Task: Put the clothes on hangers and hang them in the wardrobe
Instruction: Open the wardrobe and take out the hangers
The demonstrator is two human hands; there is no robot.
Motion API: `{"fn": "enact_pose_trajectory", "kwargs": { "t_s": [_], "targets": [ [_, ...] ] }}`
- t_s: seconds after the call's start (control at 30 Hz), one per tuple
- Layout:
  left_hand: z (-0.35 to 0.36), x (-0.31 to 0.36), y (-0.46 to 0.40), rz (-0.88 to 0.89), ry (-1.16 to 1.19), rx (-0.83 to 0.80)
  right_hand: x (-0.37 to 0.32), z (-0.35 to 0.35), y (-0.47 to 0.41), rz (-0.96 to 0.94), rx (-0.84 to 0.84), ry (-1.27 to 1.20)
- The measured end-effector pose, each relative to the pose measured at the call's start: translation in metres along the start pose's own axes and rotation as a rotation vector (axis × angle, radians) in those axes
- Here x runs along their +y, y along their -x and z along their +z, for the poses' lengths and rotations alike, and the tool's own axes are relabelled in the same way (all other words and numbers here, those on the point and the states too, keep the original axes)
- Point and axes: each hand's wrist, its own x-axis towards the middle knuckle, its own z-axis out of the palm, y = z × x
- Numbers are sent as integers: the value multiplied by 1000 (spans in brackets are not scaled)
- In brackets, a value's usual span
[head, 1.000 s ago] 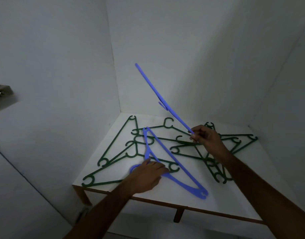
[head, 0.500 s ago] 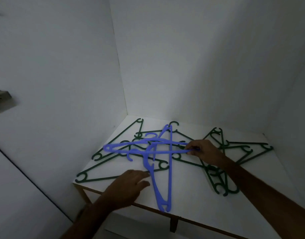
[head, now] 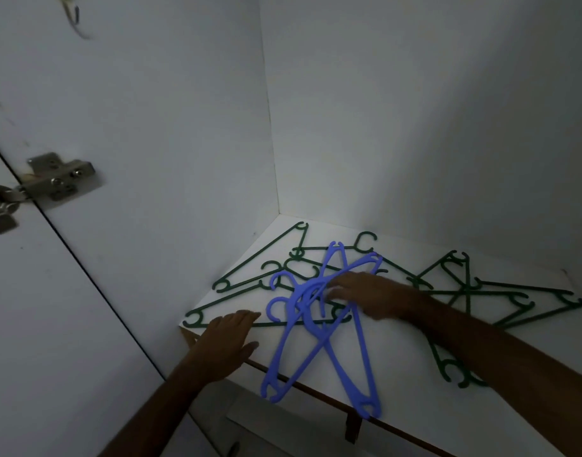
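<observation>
My right grip (head: 358, 296) rests on the crossed blue hangers (head: 319, 328) on the wardrobe shelf (head: 398, 374). At eight o'clock from them, my left grip (head: 228, 341) lies flat, fingers straight, at the shelf's front edge. Green hangers (head: 474, 291) spread toward two o'clock. A hinge (head: 52, 179) sits at nine.

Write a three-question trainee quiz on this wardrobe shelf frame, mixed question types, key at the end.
1. True or false: the blue hangers lie crossed over each other on the shelf, their lower ends jutting past its front edge.
2. Which hand lies on the blue hangers where they cross? A) left hand B) right hand C) neither
3. Fill in: the other hangers scattered on the shelf are ____ in colour.

Key: 1 true; 2 B; 3 green
</observation>
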Motion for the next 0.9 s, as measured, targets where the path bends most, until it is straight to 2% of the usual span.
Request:
{"fn": "enact_pose_trajectory", "kwargs": {
  "t_s": [0.07,0.2,0.37,0.43,0.53,0.63,0.7,0.8,0.9],
  "targets": [
    [6,-5,2,-8,4,-62,-19,7,0,-101,-65,45],
    [13,-8,-6,11,-11,-4,-17,15,1,-112,-166,64],
    [4,-5,-21,32,-73,44,-22,4,4,-237,-102,357],
    [3,-3,-27,40,-86,51,-22,4,11,-282,-88,371],
    [1,4,-32,52,-95,52,-23,5,21,-321,17,313],
    [5,1,-32,74,-73,88,-36,-8,22,-199,57,177],
    [14,-6,-29,39,46,75,-41,-20,20,-84,110,38],
    [19,7,-22,107,-19,135,-57,-43,13,65,291,-166],
    [22,27,-13,229,-13,172,-79,-61,2,129,439,-302]
  ]
}}
